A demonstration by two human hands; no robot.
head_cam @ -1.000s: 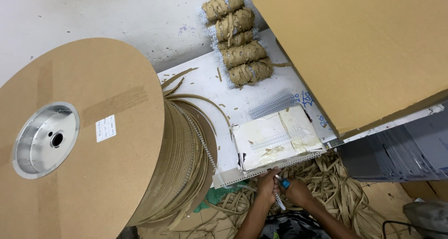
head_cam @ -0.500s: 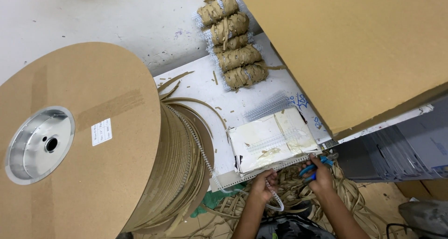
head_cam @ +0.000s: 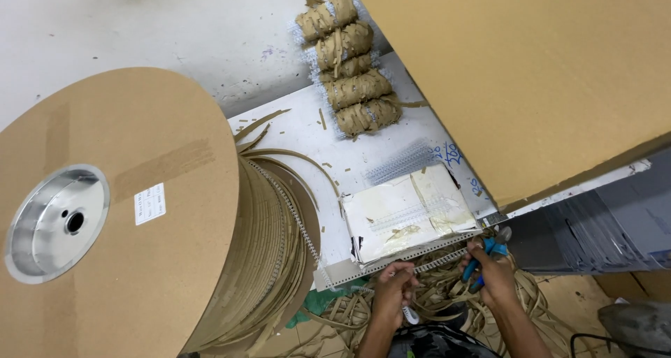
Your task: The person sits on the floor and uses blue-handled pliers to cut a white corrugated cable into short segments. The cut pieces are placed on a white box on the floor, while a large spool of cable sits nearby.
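My left hand [head_cam: 393, 288] pinches a white toothed binding strip [head_cam: 300, 222] that runs off a big cardboard spool [head_cam: 105, 211] and along the front edge of a white board [head_cam: 300, 131]. My right hand [head_cam: 491, 274] grips blue-handled cutters [head_cam: 486, 257] with their jaws at the strip's right end, by the board's corner. A stained paper sheet [head_cam: 405, 211] lies on the board just above both hands.
Several paper-wrapped bundles of strip [head_cam: 346, 64] sit stacked at the board's far end. A large cardboard sheet [head_cam: 531, 71] overhangs the right side. Loose brown paper ribbons [head_cam: 447, 309] pile on the floor around my hands. Grey stacked sheets [head_cam: 601, 225] lie at right.
My hands have spread apart: the right hand with the cutters moved right along the board's edge to its corner, and the left stayed on the strip. The view shifted slightly.
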